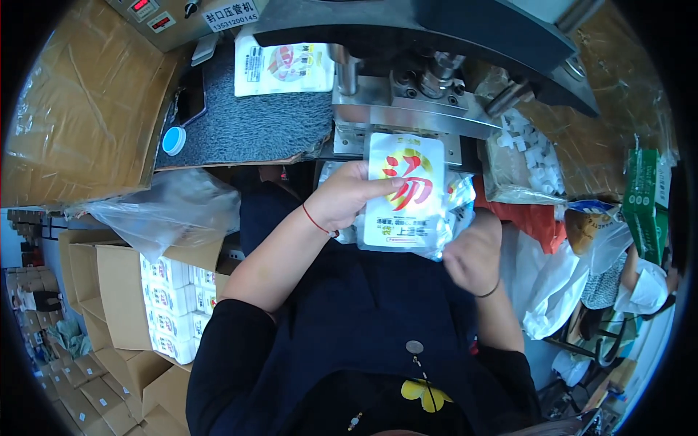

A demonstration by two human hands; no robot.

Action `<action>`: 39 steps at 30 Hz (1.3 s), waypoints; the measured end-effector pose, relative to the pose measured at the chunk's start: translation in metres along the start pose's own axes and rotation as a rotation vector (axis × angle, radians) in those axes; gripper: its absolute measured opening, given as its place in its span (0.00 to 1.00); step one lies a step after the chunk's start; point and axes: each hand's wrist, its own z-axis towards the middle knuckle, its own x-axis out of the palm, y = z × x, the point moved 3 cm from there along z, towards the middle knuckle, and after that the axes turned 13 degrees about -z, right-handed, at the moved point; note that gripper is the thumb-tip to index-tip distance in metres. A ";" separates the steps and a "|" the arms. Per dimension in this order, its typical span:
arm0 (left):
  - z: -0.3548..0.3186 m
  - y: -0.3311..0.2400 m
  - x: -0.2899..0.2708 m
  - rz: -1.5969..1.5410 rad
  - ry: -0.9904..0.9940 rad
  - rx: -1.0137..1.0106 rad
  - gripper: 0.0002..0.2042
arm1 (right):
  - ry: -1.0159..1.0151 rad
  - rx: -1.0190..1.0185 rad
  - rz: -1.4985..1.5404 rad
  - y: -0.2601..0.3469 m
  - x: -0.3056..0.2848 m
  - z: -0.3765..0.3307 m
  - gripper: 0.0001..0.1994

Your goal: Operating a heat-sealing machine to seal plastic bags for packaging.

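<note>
My left hand (pixel 347 195) grips a flat white pouch (pixel 405 225) by its left edge, thumb lying across the front. The pouch has red brush-like lettering and a yellow ring. Its upper end reaches the metal jaws of a press (pixel 429 116); whether it sits between them I cannot tell. Just right of and below the pouch is my right hand (pixel 474 256), blurred, its fingers partly hidden and bent. Shiny pouches or film (pixel 458 192) show behind the held pouch, above my lap.
A similar pouch stack (pixel 283 69) lies on the grey cloth (pixel 251 123), near a blue-white round cap (pixel 174 140) and a phone (pixel 192 102). At right stands a clear-sided box (pixel 502 174) of small white pieces. An open carton (pixel 120 291) at left holds packed pouches.
</note>
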 end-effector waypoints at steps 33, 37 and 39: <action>-0.021 0.064 -0.174 1.088 -0.795 0.557 0.15 | 0.280 1.566 1.098 -0.150 0.190 -0.193 0.18; 0.008 0.082 -0.111 1.088 -0.530 0.828 0.11 | 0.358 1.569 1.389 -0.132 0.202 -0.194 0.18; 0.018 0.114 -0.095 1.164 -0.392 0.720 0.08 | 0.168 1.529 1.492 -0.137 0.194 -0.193 0.16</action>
